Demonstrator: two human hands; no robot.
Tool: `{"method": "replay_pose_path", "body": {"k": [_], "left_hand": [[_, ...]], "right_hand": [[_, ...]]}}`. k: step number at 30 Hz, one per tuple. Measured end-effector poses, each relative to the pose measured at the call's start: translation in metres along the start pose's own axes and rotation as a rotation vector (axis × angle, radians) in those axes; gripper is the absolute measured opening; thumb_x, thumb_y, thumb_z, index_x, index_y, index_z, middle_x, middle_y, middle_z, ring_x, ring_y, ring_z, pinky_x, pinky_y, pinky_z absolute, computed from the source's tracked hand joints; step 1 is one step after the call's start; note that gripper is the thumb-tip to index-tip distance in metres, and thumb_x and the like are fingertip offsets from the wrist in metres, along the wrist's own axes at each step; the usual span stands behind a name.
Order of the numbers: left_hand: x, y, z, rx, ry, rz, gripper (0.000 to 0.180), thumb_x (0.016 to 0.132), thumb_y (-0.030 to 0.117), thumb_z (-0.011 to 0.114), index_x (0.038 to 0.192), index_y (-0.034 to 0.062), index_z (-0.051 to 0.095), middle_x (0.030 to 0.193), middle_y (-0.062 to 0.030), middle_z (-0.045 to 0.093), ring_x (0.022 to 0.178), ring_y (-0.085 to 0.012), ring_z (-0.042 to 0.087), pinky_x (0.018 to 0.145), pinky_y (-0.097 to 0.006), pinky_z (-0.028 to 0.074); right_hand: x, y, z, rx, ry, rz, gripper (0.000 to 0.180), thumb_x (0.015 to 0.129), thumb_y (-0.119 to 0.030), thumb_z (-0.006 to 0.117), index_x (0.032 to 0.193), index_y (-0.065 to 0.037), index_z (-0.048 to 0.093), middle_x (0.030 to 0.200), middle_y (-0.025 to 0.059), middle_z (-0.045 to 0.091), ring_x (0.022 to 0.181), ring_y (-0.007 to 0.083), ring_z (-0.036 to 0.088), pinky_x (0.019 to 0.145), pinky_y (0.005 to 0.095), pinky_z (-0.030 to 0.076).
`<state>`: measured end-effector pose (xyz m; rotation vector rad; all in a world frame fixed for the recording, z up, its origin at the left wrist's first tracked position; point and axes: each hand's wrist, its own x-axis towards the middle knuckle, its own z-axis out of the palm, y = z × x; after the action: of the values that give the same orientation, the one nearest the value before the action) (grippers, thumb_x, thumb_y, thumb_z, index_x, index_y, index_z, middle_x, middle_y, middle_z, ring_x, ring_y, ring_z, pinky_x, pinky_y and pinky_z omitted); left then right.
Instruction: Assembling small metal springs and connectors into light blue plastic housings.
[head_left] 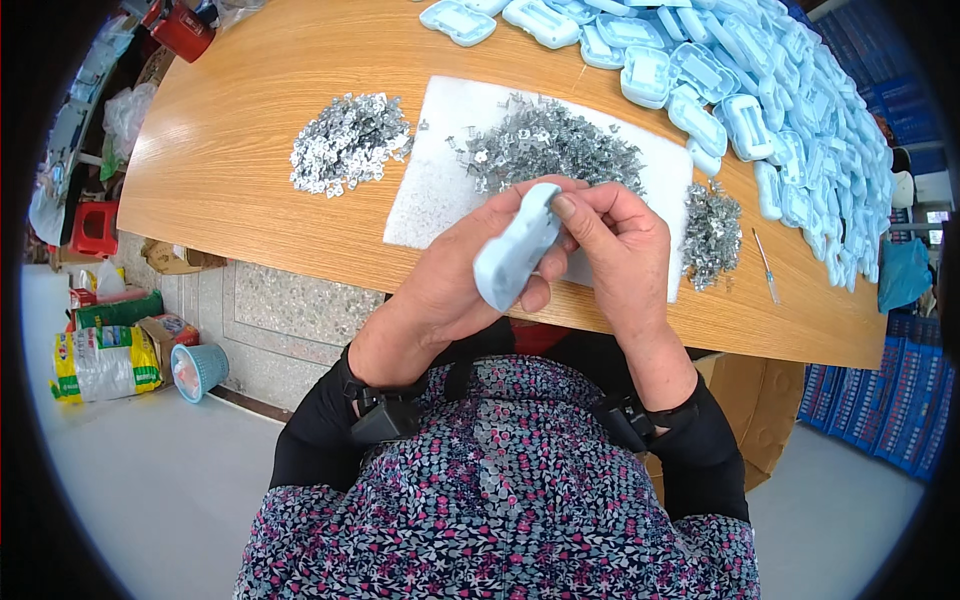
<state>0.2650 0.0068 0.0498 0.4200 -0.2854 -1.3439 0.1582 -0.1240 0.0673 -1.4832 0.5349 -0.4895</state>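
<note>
A light blue plastic housing (513, 255) is held up on edge over the front of the table, its narrow side turned toward me. My left hand (448, 262) wraps round it from the left, fingertips showing past its right side. At its upper end, my right hand (628, 245) is closed, thumb pressed against the rim; any small part under that thumb is hidden. Behind both hands, small metal clips (560, 140) lie heaped on a white foam sheet (425, 190). More metal pieces form a pile (350, 143) on the left and another pile (712, 235) on the right.
Many light blue housings (745, 125) are heaped along the table's far right side. A thin screwdriver-like tool (766, 265) lies near the right edge of the wooden table (250, 200). A cardboard box (755, 410) stands below on the right, a blue basket (203, 372) on the left floor.
</note>
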Motion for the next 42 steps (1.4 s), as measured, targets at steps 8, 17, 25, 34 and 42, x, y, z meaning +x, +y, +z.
{"method": "replay_pose_path", "body": {"k": [8,17,25,34,42], "left_hand": [[0.006,0.010,0.005,-0.241,0.036,-0.095,0.048,0.108,0.031,0.037,0.149,0.0059,0.036,0.106,-0.0096,0.055,0.080,-0.0198,0.050,0.047,-0.024,0.045],[0.010,-0.013,0.007,-0.367,-0.178,-0.301,0.058,0.106,0.036,0.041,0.159,0.0281,0.017,0.132,-0.0160,0.054,0.087,-0.0288,0.068,0.055,-0.032,0.057],[0.004,-0.021,0.069,0.488,-0.018,-0.398,0.058,0.106,0.033,0.047,0.154,0.0120,0.025,0.128,-0.0147,0.058,0.096,-0.0253,0.069,0.081,-0.035,0.059],[-0.008,-0.003,0.029,0.749,-0.047,-0.103,0.054,0.098,0.034,0.057,0.137,-0.0018,0.047,0.102,-0.0125,0.065,0.082,-0.0190,0.067,0.071,-0.031,0.058],[-0.037,-0.010,0.026,0.984,-0.026,-0.249,0.030,0.096,0.009,0.062,0.125,0.0017,0.061,0.101,-0.0080,0.069,0.094,-0.0147,0.066,0.085,-0.029,0.053]], "right_hand": [[-0.004,-0.017,-0.026,0.036,-0.051,0.038,0.015,0.094,-0.010,0.065,0.104,0.002,0.067,0.095,0.0041,0.070,0.086,0.0090,0.060,0.081,0.0249,0.048],[-0.016,-0.060,-0.043,-0.466,-0.230,-0.239,0.033,0.086,-0.012,0.074,0.117,-0.003,0.066,0.102,0.0036,0.067,0.095,0.0133,0.061,0.086,0.0285,0.048],[-0.123,-0.042,-0.194,-0.120,0.142,-0.041,0.025,0.081,-0.012,0.072,0.103,-0.003,0.064,0.097,0.0045,0.066,0.088,0.0116,0.062,0.078,0.0267,0.050],[-0.271,0.005,-0.388,-0.312,0.778,0.326,0.033,0.093,-0.029,0.069,0.110,0.000,0.067,0.091,0.0009,0.066,0.082,0.0086,0.059,0.072,0.0248,0.047],[-0.297,0.123,-0.355,-0.862,0.838,0.272,0.031,0.100,-0.026,0.059,0.092,0.003,0.066,0.072,0.0096,0.061,0.066,0.0162,0.053,0.063,0.0337,0.045]]}}
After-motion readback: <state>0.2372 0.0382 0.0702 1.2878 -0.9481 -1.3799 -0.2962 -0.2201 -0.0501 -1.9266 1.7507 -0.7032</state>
